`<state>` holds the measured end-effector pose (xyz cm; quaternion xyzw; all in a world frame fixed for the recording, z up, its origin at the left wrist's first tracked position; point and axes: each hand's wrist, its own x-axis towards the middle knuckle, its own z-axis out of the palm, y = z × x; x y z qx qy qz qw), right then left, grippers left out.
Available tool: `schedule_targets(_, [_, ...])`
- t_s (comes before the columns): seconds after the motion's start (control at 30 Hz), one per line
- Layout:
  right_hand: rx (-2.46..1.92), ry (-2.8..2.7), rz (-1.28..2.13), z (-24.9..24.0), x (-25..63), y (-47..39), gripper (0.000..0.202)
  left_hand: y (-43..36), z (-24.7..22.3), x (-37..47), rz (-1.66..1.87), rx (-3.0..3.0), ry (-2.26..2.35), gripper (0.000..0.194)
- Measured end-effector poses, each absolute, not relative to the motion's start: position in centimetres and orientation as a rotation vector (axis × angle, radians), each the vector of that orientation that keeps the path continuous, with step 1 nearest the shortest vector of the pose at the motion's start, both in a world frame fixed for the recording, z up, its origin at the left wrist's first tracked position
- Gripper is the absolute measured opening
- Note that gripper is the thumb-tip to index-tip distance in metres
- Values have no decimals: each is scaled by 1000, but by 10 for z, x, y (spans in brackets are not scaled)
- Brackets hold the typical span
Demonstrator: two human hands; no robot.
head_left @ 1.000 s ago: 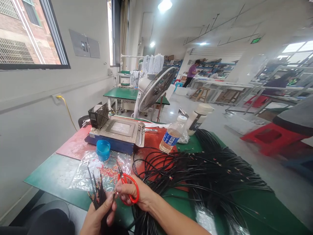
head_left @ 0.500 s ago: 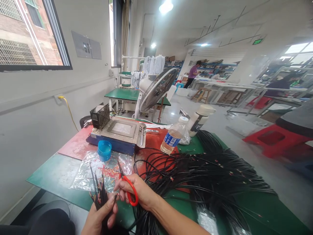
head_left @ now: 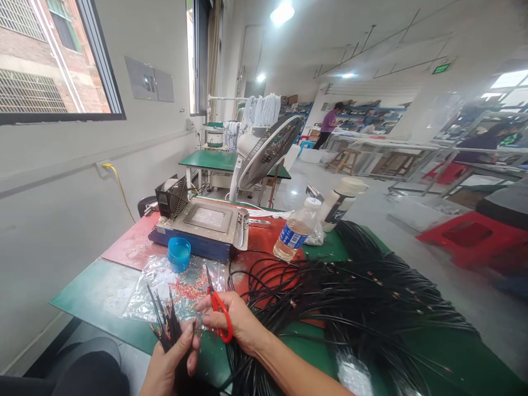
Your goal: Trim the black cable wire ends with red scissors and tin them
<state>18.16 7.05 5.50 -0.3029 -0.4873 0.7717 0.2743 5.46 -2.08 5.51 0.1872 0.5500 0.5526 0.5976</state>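
Note:
My left hand (head_left: 175, 355) is closed round a bundle of black cables (head_left: 167, 324), whose stripped ends show thin coloured wires. One cable end sticks up between its thumb and forefinger. Close beside it, my right hand (head_left: 231, 319) holds red-handled scissors (head_left: 223, 316), the blades pointing up and away from me. The right thumb and forefinger are near the pinched cable end, with a small gap between the hands. Beyond them, red and yellow wire scraps (head_left: 187, 289) lie scattered on a clear plastic bag (head_left: 144, 294).
A blue tub (head_left: 179, 254) stands before a metal-topped heating device (head_left: 202, 225) with a small fan. A labelled bottle (head_left: 292, 234) and a thermos (head_left: 341, 203) stand behind a large heap of black cables (head_left: 363, 291). A standing fan (head_left: 268, 154) is past the table. A person (head_left: 329, 124) stands farther back.
My right hand has drawn slightly away from the cable end in my left hand, and the scissors have turned more upright. The view has shifted a little.

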Motion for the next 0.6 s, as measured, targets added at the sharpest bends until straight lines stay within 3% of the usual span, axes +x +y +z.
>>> schedule_targets(0.43, [-780,-1434,1925,51,174,59,46,-20,47,58,1325,485,1291,37])
schedule_targets(0.6, [-933,-1555,1654,48,177,64,46,-17,51,58,1419,242,1289,41])
